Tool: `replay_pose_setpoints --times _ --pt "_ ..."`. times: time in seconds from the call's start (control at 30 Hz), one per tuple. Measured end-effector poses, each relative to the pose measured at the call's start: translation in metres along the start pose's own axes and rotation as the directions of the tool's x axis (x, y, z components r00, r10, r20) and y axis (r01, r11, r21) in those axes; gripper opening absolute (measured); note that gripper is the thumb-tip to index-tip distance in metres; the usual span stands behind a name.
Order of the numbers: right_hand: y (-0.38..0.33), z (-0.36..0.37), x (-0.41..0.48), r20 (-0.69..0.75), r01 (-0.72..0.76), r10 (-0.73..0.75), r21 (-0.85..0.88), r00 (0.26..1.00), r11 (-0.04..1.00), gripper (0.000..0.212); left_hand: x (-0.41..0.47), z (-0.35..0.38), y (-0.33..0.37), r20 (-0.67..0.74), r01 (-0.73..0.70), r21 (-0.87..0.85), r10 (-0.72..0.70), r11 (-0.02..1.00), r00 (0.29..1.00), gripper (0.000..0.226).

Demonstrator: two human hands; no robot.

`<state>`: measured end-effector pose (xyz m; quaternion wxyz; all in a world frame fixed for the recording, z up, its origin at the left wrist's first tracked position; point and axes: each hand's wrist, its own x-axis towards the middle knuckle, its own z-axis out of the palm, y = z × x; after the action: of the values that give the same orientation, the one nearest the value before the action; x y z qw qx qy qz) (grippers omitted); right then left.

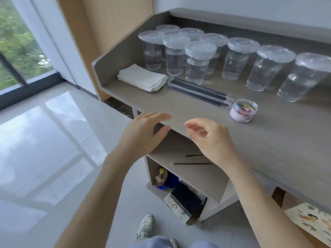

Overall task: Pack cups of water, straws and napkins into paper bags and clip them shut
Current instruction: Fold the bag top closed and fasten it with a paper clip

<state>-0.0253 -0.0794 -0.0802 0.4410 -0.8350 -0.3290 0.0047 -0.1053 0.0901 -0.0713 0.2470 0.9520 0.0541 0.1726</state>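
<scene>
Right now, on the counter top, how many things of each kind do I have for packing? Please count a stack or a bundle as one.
Cups of water: 9
Stack of napkins: 1
Bundle of straws: 1
Jar of clips: 1
Total: 12

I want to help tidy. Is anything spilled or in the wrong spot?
Nothing spilled: the cups stand upright, covered. Two thin dark sticks lie loose on the lower shelf, apart from the bundled straws on the counter.
</scene>
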Motion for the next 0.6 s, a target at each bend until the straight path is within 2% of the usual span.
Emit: replay_pose_setpoints --times 0.17,0.33,0.47,0.6 --pt "0.007 -0.017 0.030 -0.215 -0.129 0.118 -0.038 0.969 0.991 0.015 0.075 0.015 -0.011 0.109 -0.209 -0.093 0.219 0.973 0.970 0.027" --pt "0.019 -0.048 0.042 -0.462 -0.267 0.201 -0.081 0.864 0.960 0.014 0.139 0.036 0.010 0.177 -0.383 -0.185 0.414 0.905 0.893 0.029" --pt "0.039 -0.069 0.045 -0.560 -0.382 0.237 -0.156 0.794 0.911 0.014 0.161 0.058 0.026 0.201 -0.425 -0.262 0.479 0.867 0.854 0.040" --pt "0.057 -0.081 0.053 -0.532 -0.467 0.286 -0.243 0.797 0.850 0.009 0.175 0.075 0.033 0.152 -0.452 -0.295 0.509 0.842 0.847 0.045"
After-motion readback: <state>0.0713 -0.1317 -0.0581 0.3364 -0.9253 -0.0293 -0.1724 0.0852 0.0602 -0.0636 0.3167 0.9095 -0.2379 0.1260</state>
